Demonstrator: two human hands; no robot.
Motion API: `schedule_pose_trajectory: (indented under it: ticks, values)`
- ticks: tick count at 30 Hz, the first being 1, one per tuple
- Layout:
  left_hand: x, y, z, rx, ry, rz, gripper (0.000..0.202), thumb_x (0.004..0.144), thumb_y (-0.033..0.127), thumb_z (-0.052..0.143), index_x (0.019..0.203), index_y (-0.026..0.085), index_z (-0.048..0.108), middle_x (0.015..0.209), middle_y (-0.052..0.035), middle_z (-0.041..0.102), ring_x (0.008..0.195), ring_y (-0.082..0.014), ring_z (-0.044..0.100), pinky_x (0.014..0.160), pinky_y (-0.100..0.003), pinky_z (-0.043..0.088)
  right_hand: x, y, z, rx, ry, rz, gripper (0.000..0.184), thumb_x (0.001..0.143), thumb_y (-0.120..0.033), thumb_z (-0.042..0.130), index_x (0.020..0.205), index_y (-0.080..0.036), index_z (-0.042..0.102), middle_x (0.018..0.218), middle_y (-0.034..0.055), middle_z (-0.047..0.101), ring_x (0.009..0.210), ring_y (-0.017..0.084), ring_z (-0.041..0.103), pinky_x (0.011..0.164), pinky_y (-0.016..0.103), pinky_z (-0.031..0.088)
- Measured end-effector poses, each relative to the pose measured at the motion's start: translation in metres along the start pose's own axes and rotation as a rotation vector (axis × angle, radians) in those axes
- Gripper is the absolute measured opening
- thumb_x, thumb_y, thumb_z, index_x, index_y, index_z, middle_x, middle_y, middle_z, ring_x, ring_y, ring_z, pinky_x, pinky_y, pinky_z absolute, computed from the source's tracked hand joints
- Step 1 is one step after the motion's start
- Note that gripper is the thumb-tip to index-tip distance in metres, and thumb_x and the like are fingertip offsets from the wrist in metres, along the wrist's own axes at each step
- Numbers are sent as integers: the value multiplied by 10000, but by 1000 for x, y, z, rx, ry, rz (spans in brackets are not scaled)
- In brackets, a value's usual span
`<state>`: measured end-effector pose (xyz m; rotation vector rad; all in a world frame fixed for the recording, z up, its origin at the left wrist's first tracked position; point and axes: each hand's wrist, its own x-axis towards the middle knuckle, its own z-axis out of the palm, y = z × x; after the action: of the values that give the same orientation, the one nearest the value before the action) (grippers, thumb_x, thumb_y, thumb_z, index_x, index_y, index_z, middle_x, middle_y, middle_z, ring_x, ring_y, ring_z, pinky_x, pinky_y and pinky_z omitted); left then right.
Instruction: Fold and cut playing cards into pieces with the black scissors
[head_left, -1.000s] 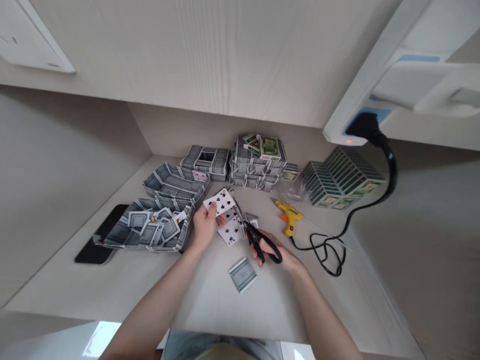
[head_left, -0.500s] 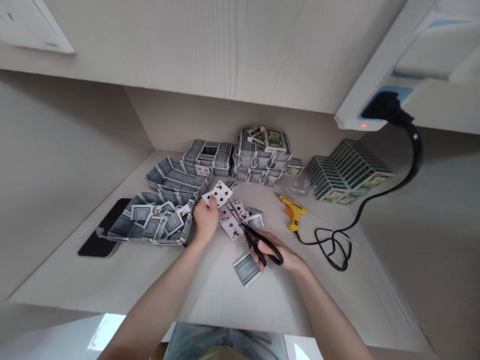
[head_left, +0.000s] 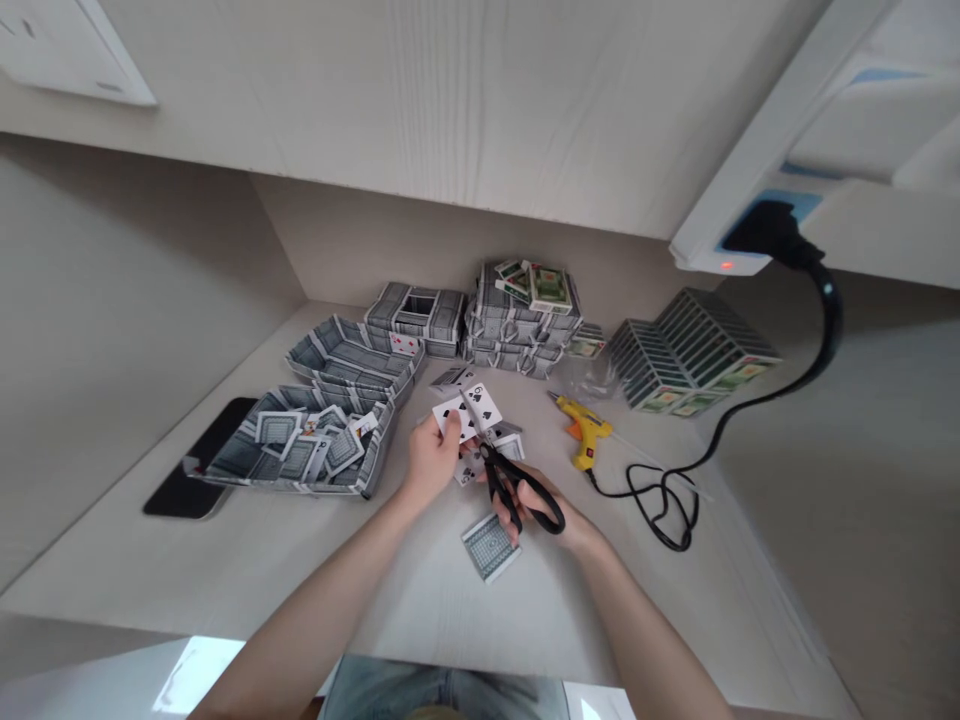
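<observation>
Between the thumb and fingers of my left hand (head_left: pixel 433 458) is a playing card (head_left: pixel 486 408), a six of spades, face up. My right hand (head_left: pixel 551 508) grips black-handled scissors (head_left: pixel 504 478) with fingers through the loops. The blades lie across the middle of the card, partly hidden by it. Beneath and beside the scissors rest several loose cards (head_left: pixel 466 470), mostly covered. One card piece with a grey patterned back (head_left: pixel 489 548) lies face down just below my right hand.
A tray made of cards (head_left: pixel 247 470) holds card pieces, beside a phone (head_left: pixel 166 490). Behind are another tray (head_left: pixel 352 355), card-covered boxes (head_left: pixel 517 320) and stacked card packs (head_left: pixel 697 350). A yellow glue gun (head_left: pixel 589 430) with a looped black cable (head_left: pixel 679 540) lies at right.
My left hand has moved right and slightly down with the six of spades, bringing it to the scissors. The blades now cross the card, where before they pointed near its lower edge.
</observation>
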<state>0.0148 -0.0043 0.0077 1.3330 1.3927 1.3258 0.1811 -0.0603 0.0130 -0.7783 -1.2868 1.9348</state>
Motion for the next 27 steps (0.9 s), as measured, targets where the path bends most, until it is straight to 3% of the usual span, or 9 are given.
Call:
schedule_pose_trajectory:
  ticks: [17, 27]
  values:
    - [2, 1, -1, -38, -71, -15, 301, 788, 400, 439, 635, 154, 520, 526, -21, 620, 456, -152, 598, 445, -227, 447, 2, 2, -1, 4, 16, -9, 570, 703, -555, 572, 1074, -130, 490, 610, -22, 459, 433, 87, 441, 389, 230, 408]
    - [2, 7, 0, -20, -78, -16, 301, 797, 353, 430, 562, 170, 473, 414, 27, 526, 367, -108, 499, 403, -207, 390, 5, 6, 1, -10, 69, 3, 534, 686, -511, 612, 1031, -124, 484, 590, -39, 455, 394, 73, 434, 368, 219, 393]
